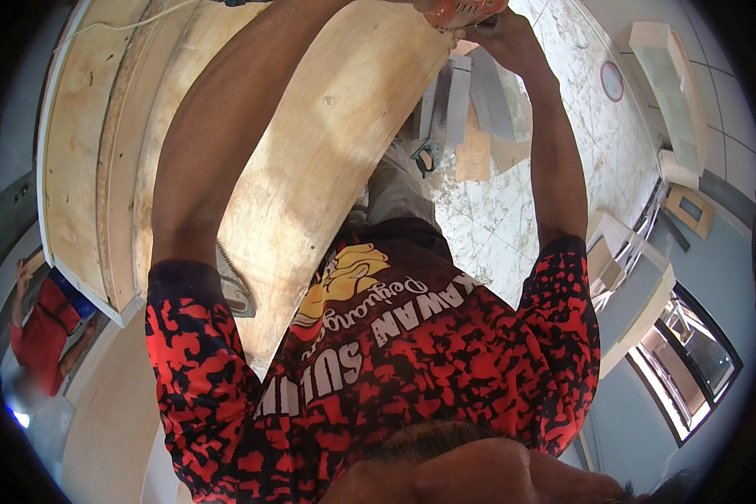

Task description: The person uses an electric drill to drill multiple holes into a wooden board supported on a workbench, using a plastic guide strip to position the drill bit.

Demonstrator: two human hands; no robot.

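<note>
An orange power tool [454, 12] is at the top edge, over the end of a long plywood board [319, 143]. My right hand [491, 34] has its fingers closed on the tool. My left hand [403, 4] reaches to the tool's left side, mostly cut off by the edge, its fingers hidden. A handsaw [231, 290] lies on the plywood beside my left upper arm. More long wooden boards [76, 168] form stepped layers at the left.
Another saw [424, 160], grey boards [496, 101] and offcuts lie on the marbled tile floor [479, 218] below. A person in red [46, 328] is at the far left. Pale cabinet pieces [664, 84] stand at the right, near a window [680, 361].
</note>
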